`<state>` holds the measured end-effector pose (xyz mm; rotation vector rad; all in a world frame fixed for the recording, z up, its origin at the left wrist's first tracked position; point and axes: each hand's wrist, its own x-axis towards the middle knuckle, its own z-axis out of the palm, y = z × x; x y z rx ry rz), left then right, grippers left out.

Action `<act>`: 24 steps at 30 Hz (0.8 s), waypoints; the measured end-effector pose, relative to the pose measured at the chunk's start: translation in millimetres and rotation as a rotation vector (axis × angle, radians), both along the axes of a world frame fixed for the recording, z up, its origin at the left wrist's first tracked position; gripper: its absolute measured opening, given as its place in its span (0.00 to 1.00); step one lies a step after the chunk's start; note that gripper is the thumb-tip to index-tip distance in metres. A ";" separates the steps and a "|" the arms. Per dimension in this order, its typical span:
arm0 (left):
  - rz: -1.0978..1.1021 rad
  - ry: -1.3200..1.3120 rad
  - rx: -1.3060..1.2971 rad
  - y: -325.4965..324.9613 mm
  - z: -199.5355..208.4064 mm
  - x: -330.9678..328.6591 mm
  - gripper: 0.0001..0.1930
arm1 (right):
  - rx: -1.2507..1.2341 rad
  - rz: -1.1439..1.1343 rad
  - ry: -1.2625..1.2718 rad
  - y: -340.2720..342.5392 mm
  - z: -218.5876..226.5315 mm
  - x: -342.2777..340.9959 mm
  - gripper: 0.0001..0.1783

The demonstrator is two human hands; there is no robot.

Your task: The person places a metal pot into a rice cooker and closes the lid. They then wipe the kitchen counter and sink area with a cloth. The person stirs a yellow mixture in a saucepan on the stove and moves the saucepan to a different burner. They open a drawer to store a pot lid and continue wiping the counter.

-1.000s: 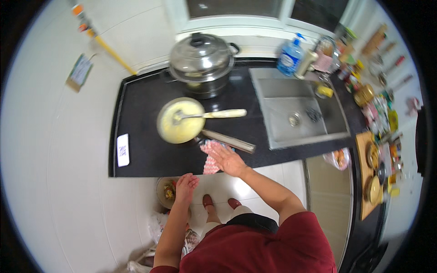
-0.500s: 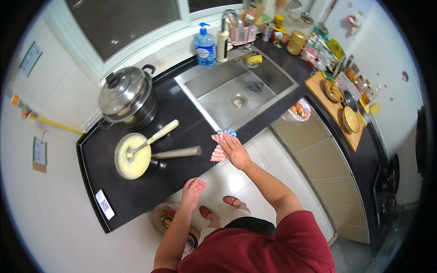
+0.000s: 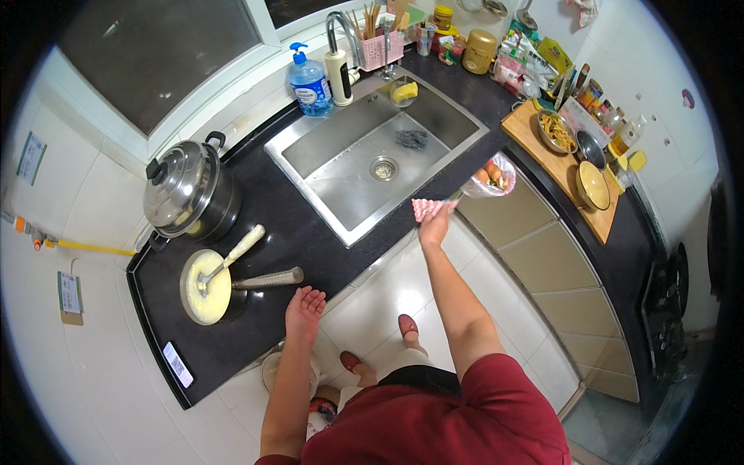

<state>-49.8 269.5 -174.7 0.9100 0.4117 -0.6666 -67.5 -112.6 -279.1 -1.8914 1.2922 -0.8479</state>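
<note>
My right hand point(image 3: 435, 226) is on a red-and-white patterned cloth point(image 3: 426, 208) at the counter's front edge, in front of the sink. Its fingers are slightly blurred and partly hidden. My left hand point(image 3: 308, 308) hovers off the front of the counter, palm up, fingers loosely extended and holding nothing. Close to it points the handle point(image 3: 271, 279) of a saucepan. Pale yellow, thick-looking food point(image 3: 208, 298) fills this pan, and a utensil with a cream handle point(image 3: 245, 244) rests in it.
A lidded steel pot point(image 3: 190, 190) stands behind the saucepan. The sink point(image 3: 341, 167) holds a dark scrubber point(image 3: 411, 139). A plastic bag of onion-like items point(image 3: 494, 177) hangs by the front edge. Bowls sit on a wooden board point(image 3: 535, 132) to the right; a phone point(image 3: 177, 364) lies left.
My right hand and the cloth have slid right along the counter edge; the blue part no longer shows. My left hand has moved slightly left and up, and the view has shifted.
</note>
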 end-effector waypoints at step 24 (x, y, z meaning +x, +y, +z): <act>0.438 0.092 -0.295 3.2 44.7 35.2 0.11 | 0.539 0.861 -0.054 199.7 131.8 -52.2 0.25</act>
